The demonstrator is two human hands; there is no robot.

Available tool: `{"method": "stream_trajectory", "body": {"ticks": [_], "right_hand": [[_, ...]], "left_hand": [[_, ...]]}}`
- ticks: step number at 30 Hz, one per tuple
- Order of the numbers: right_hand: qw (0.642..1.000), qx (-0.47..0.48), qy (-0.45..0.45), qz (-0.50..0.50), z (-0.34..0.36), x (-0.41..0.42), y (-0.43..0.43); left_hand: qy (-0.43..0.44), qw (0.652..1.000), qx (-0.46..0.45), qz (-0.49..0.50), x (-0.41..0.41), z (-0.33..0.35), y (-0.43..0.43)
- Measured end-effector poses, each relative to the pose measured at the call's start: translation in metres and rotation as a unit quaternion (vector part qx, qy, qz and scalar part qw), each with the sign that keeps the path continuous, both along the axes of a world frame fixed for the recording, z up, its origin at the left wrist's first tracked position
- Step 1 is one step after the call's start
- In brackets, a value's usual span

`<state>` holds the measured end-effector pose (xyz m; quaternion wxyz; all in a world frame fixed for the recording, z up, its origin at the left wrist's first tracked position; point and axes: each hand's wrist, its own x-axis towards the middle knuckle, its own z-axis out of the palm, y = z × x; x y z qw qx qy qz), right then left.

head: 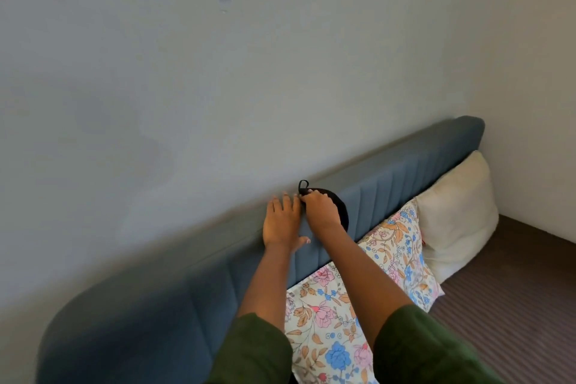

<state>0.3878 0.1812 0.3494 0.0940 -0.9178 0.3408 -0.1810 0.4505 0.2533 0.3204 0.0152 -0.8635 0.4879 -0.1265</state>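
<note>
A blue padded headboard (405, 171) runs along the grey wall. My left hand (282, 221) lies flat on its top edge, fingers straight and thumb spread on the front face. Just to its right, my right hand (321, 209) grips a black round fabric item (341, 210) with a small loop at its upper end. The item hangs over the headboard's top and front. Most of it is hidden under my right hand.
Two floral pillows (402, 246) lean against the headboard below my arms. A cream pillow (458, 212) stands at the far right. A brown striped bedsheet (514, 290) covers the mattress. The grey wall (218, 72) rises right behind the headboard.
</note>
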Motion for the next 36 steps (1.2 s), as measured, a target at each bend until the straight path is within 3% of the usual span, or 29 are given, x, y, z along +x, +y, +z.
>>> {"method": "stream_trajectory", "body": {"ticks": [7, 18, 28, 32, 36], "right_hand": [[0.999, 0.0, 0.004, -0.053, 0.004, 0.01, 0.004], [0.996, -0.028, 0.056, -0.063, -0.007, 0.016, 0.011], [0.995, -0.05, 0.043, -0.069, -0.005, 0.015, 0.014], [0.997, -0.037, 0.036, -0.066, -0.002, 0.015, 0.014], [0.997, -0.035, 0.05, -0.055, 0.004, 0.014, 0.014]], "left_hand": [[0.016, 0.999, 0.005, -0.033, 0.007, -0.002, -0.002], [0.025, 0.999, -0.013, -0.043, 0.009, -0.007, -0.005], [0.044, 0.998, 0.003, -0.05, 0.015, -0.003, -0.005], [0.069, 0.996, 0.009, -0.059, 0.014, 0.0, -0.004], [0.162, 0.982, 0.004, -0.096, 0.025, 0.019, 0.001]]}}
